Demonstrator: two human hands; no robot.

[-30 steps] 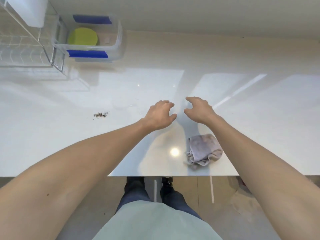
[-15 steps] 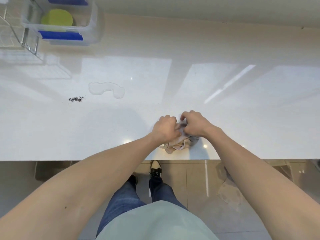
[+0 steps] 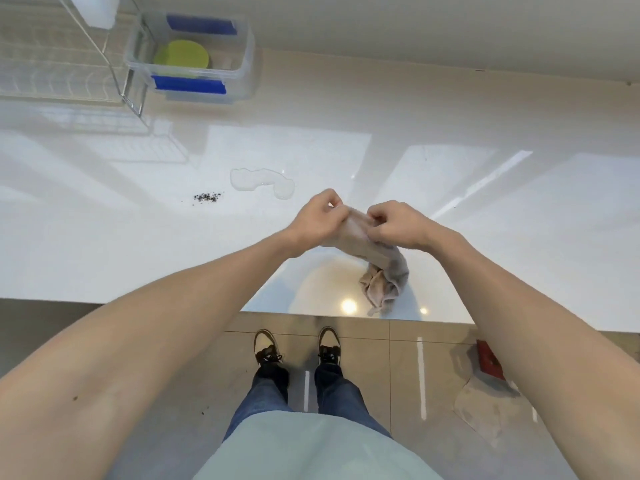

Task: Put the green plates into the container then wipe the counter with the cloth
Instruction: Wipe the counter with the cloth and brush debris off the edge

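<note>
- Hands: left hand [image 3: 317, 220] and right hand [image 3: 398, 225] are both pinching the top edge of the beige cloth [image 3: 377, 263], fingers curled closed on the fabric; each is gripping a separate bit of the edge, a short span of cloth stretching between them
- Cloth: upper part is being held up off the white counter [image 3: 502, 237]; lower end is hanging bunched, near the counter's front edge; whether it is touching the surface, cannot tell
- Plates: green plate [image 3: 181, 58] is sitting inside the clear plastic container [image 3: 242, 69] at the counter's far left, beside the wire dish rack [image 3: 69, 71]; only one disc is showing, so whether it is a stack cannot be told; no green plates are lying out on the counter
- Mess: water puddle [image 3: 261, 181] and a scatter of dark crumbs [image 3: 207, 197] are lying just beyond the hands, to the left
- Progress, by judgement: plate stage is looking done; wiping is not yet begun, since spill and crumbs are sitting untouched; cloth appears to be getting opened out ready for the first pass
</note>
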